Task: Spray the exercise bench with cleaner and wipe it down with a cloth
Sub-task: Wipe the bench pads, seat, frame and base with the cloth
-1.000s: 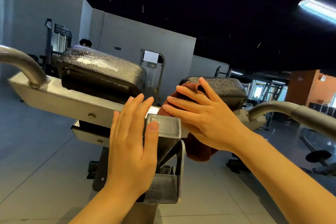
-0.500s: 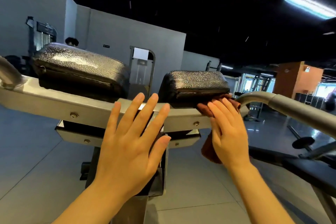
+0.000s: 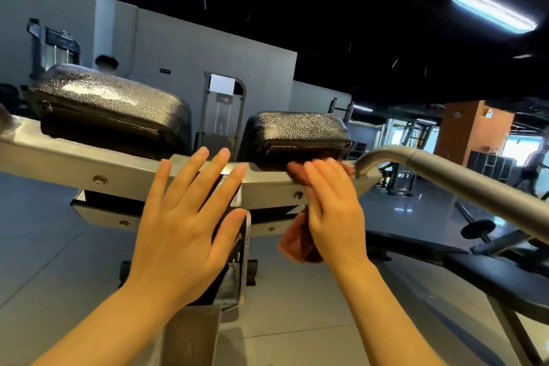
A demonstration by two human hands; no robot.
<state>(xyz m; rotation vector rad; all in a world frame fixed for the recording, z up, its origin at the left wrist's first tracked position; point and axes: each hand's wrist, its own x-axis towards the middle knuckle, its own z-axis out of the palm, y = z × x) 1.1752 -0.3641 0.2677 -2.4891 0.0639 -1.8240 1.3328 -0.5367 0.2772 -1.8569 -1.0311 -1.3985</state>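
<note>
A grey metal crossbar [image 3: 124,180] of the exercise machine carries two black textured pads: a large left pad [image 3: 110,104] and a smaller right pad [image 3: 297,129]. My right hand [image 3: 334,211] lies flat with straight fingers on a reddish-brown cloth [image 3: 297,242], pressing it against the crossbar just under the right pad. The cloth's lower end hangs below the bar. My left hand [image 3: 184,223] is spread open in front of the crossbar's middle, over the upright post [image 3: 237,276]. No spray bottle is in view.
A curved grey handle tube [image 3: 463,180] juts out from the bar's right end towards me. A black flat bench [image 3: 490,273] stands low at the right. Other gym machines [image 3: 56,47] line the grey wall behind, and grey floor tiles [image 3: 53,246] lie below.
My right hand has slid the cloth off the top of the right pad down onto the crossbar below it. My left hand has spread its fingers and stayed near the middle.
</note>
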